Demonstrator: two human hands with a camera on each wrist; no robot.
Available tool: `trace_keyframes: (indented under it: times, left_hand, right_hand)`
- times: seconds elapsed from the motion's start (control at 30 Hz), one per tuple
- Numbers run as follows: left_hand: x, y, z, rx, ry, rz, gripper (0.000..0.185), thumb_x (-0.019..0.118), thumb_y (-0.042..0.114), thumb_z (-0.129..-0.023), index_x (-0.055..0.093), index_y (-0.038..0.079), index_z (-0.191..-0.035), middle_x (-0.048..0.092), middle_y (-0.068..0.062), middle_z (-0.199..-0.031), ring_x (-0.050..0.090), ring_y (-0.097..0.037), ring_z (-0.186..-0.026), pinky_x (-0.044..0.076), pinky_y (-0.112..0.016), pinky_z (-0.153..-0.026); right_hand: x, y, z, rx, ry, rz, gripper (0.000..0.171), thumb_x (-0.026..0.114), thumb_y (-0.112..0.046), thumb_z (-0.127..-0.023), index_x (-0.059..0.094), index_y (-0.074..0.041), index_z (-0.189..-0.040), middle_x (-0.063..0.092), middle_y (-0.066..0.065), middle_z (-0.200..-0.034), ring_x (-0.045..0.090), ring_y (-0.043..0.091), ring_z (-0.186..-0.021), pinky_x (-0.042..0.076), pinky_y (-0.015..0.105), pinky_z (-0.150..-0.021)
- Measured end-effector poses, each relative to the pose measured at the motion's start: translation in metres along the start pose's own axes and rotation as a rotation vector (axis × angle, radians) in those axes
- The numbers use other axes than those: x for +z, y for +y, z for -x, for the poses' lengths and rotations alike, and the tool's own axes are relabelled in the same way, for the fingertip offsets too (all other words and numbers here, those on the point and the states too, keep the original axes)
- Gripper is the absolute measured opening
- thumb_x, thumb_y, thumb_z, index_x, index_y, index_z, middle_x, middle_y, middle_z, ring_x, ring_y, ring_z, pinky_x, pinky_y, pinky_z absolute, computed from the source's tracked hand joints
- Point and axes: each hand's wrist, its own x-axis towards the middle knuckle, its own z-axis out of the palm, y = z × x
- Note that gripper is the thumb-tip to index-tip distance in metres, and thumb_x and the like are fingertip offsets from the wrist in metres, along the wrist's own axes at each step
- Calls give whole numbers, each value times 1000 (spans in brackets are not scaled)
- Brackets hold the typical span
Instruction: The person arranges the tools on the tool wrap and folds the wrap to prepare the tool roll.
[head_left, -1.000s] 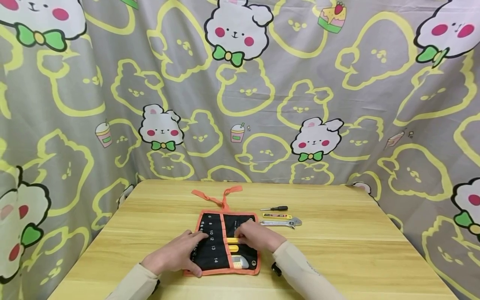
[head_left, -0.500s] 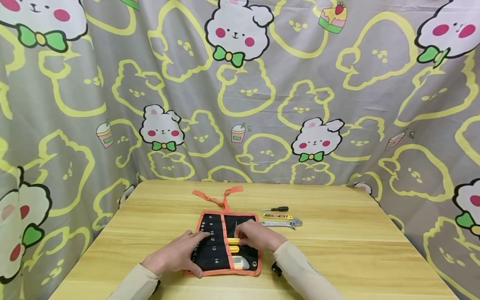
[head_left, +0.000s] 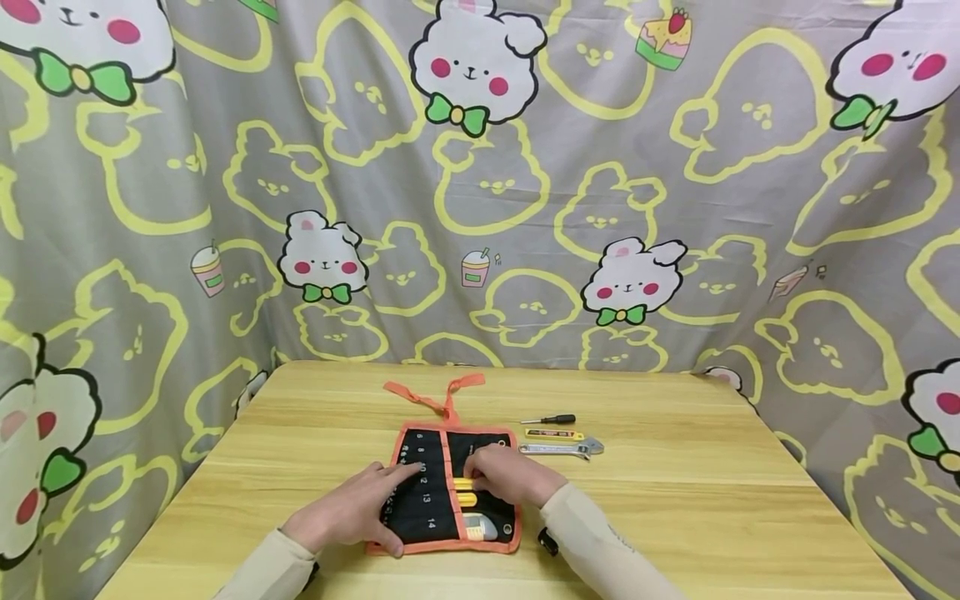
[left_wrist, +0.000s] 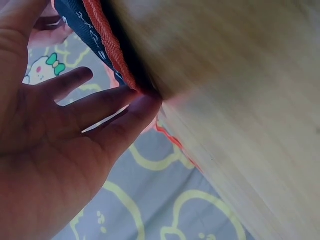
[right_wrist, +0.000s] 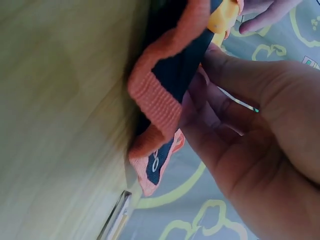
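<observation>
Cartoon-bear curtain behind; pale wooden tabletop (head_left: 675,500). The black fabric tool roll with orange trim (head_left: 431,508) lies unrolled at the near centre. My left hand (head_left: 352,510) rests flat on its numbered pockets, grip wide, holding nothing. My right hand (head_left: 510,475) has fingers curled over a yellow-handled tool (head_left: 465,484) in its pocket; whether they pinch it, I cannot tell. Best approach, I judge: pin the cloth, slide the tool along its pocket. Small black-handled screwdriver (head_left: 551,419) and silver adjustable wrench (head_left: 562,448) lie apart.

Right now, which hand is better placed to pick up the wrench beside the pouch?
Probably the right hand: the wrench lies just off the pouch's right edge, while the left hand rests flat on the far side.
</observation>
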Motion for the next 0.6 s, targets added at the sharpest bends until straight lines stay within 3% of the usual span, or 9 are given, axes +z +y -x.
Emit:
trace_keyframes:
  times: [0.23,0.43,0.6]
  left_hand:
    - [2,0,-1,0,4,3,108,80,61,-62,34,24,-152,48,-6,-140,47,-19,-109,46,-44,-89]
    - [2,0,0,4,15,17,108,81,60,-61,35,22,-151,48,-7,-141,47,-21,-112,46,-46,-90]
    - [0,1,2,-5,12,23,108,82,59,-61,36,20,-151,47,-9,-142,47,-25,-116,45,-50,-92]
  right_hand:
    - [4,11,8,-16,35,-94,8,64,-16,-94,71,-18,-97,66,-12,-88,52,-3,-69,45,16,-64]
    - [-5,18,21,11,51,-138,17,66,-17,-94,71,-15,-110,70,-6,-98,57,-3,-76,50,19,-70]
    - [-12,34,36,49,108,-152,18,67,-19,-93,72,-14,-110,69,-5,-95,57,-2,-75,50,22,-69]
